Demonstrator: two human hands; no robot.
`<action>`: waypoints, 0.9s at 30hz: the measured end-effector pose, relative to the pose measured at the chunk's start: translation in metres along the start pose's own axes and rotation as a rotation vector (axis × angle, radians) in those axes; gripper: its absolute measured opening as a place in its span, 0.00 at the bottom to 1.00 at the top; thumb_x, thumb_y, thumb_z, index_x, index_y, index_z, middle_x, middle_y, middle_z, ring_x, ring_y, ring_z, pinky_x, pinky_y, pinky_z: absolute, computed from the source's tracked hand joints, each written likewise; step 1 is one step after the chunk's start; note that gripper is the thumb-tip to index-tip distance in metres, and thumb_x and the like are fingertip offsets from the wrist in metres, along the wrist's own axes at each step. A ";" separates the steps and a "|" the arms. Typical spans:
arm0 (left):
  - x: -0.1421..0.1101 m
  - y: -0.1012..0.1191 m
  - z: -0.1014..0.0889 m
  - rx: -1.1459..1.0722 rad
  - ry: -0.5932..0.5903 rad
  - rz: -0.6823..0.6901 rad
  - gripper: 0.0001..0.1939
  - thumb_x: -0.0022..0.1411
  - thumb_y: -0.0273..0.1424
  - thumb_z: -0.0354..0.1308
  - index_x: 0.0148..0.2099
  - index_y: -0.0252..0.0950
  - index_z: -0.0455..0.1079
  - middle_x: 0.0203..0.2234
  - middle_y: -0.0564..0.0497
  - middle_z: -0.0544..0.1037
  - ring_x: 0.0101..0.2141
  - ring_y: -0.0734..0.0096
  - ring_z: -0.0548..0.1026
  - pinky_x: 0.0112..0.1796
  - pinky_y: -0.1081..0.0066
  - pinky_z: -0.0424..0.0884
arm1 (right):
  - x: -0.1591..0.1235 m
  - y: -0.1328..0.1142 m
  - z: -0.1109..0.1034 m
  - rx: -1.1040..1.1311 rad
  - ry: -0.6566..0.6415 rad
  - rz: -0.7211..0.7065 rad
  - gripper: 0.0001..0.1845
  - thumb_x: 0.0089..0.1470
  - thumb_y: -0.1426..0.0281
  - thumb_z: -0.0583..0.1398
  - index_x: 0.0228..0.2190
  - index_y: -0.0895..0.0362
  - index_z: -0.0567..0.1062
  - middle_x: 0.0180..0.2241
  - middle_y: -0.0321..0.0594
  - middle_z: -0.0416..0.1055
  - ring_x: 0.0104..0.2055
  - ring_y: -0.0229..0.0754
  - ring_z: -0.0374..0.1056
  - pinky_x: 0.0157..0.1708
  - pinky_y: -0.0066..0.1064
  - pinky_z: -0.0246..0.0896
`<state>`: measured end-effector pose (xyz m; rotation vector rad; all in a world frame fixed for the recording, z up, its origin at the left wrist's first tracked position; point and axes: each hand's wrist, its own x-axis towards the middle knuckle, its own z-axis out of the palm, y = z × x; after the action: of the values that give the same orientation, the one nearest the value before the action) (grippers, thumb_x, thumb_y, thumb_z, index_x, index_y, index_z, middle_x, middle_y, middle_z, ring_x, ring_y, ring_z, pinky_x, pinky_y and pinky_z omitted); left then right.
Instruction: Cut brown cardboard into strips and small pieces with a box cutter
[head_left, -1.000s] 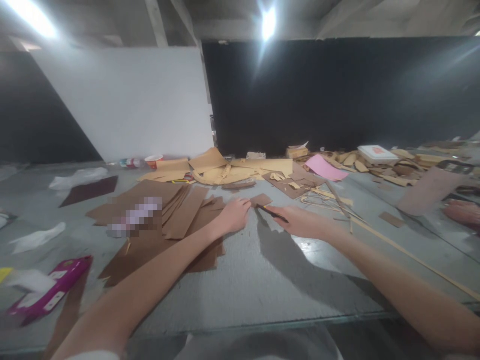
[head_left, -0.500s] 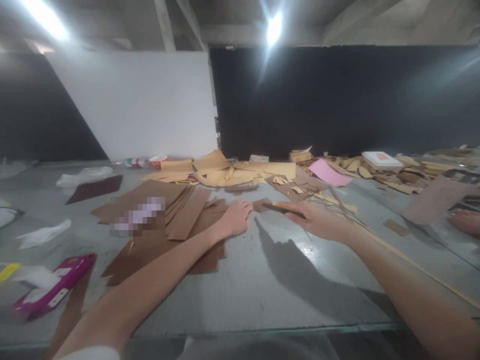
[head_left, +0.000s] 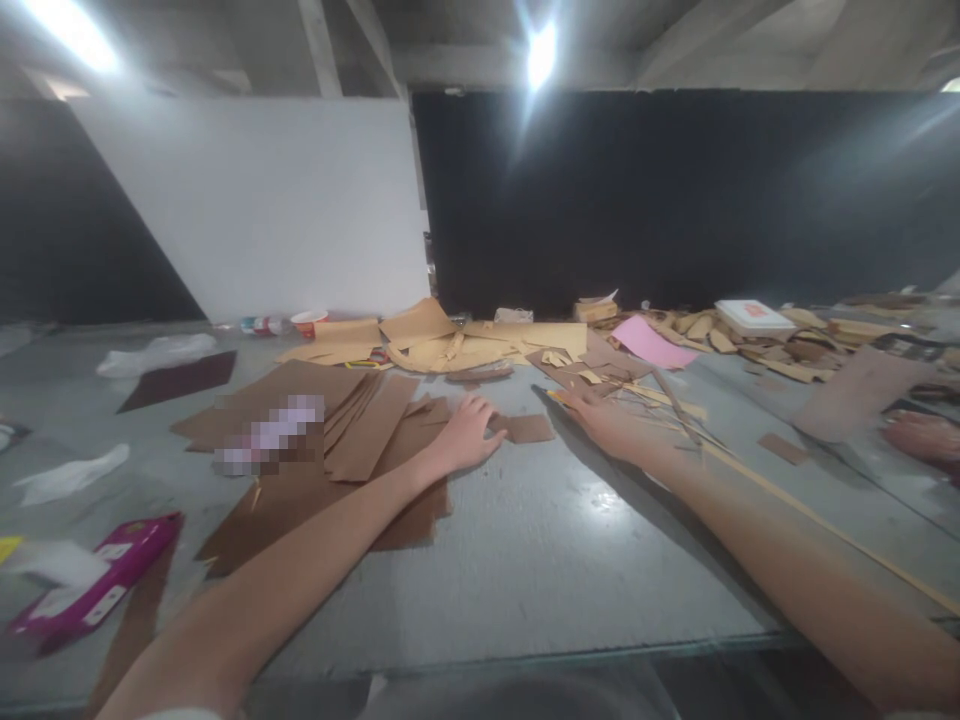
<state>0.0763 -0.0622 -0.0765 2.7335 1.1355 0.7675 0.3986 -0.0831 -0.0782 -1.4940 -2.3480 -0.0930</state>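
Note:
My left hand (head_left: 469, 435) rests on the grey tabletop with its thumb held away from the fingers, at the left end of a small brown rectangular piece (head_left: 529, 429). Whether the thumb touches that piece is hard to tell. In my right hand (head_left: 604, 422), a slim yellow and black utility knife (head_left: 553, 397) is gripped, its dark tip pointing left and away from me, just beyond the small piece. Brown sheets and strips (head_left: 375, 425) of leather-like material lie stacked under and left of my left forearm.
Tan offcuts (head_left: 487, 345) and a pink sheet (head_left: 651, 341) lie along the back, with a white box (head_left: 754, 317) at right. A magenta packet (head_left: 101, 580) sits front left. A long tan strip (head_left: 810, 520) runs beneath my right forearm. Another person's hand (head_left: 922, 435) is at far right.
My right hand and the knife have moved off the small brown piece, slightly away from me. My left fingers have loosened and spread, so more of the piece shows.

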 end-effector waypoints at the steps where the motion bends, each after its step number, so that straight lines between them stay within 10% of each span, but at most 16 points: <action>1: 0.000 -0.001 0.001 -0.001 -0.004 -0.004 0.13 0.69 0.39 0.61 0.49 0.35 0.72 0.48 0.41 0.75 0.56 0.48 0.67 0.60 0.48 0.65 | 0.001 0.001 0.003 -0.043 -0.017 0.006 0.29 0.74 0.63 0.46 0.72 0.50 0.61 0.65 0.57 0.65 0.57 0.58 0.73 0.54 0.47 0.67; 7: 0.003 -0.008 0.004 -0.069 0.006 -0.056 0.13 0.65 0.39 0.66 0.45 0.36 0.70 0.45 0.41 0.74 0.53 0.48 0.70 0.57 0.49 0.68 | 0.004 -0.003 0.007 -0.187 -0.072 0.022 0.28 0.74 0.63 0.47 0.69 0.52 0.65 0.55 0.59 0.70 0.61 0.64 0.66 0.57 0.55 0.62; 17: 0.008 0.015 -0.014 -0.380 -0.149 -0.140 0.06 0.67 0.35 0.61 0.40 0.38 0.72 0.34 0.49 0.80 0.36 0.62 0.77 0.41 0.65 0.70 | 0.004 -0.037 0.000 0.151 -0.054 0.040 0.35 0.71 0.48 0.52 0.71 0.49 0.60 0.69 0.52 0.62 0.72 0.61 0.54 0.68 0.58 0.48; 27: -0.029 0.030 -0.018 -0.464 -0.113 -0.113 0.04 0.70 0.31 0.59 0.43 0.39 0.75 0.39 0.51 0.82 0.41 0.65 0.78 0.46 0.67 0.71 | -0.003 -0.062 -0.010 0.268 -0.077 -0.340 0.38 0.63 0.51 0.66 0.68 0.49 0.66 0.68 0.49 0.65 0.71 0.58 0.56 0.70 0.55 0.48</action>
<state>0.0701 -0.1058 -0.0651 2.2784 0.9382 0.7402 0.3474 -0.1159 -0.0612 -0.9840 -2.5359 0.1906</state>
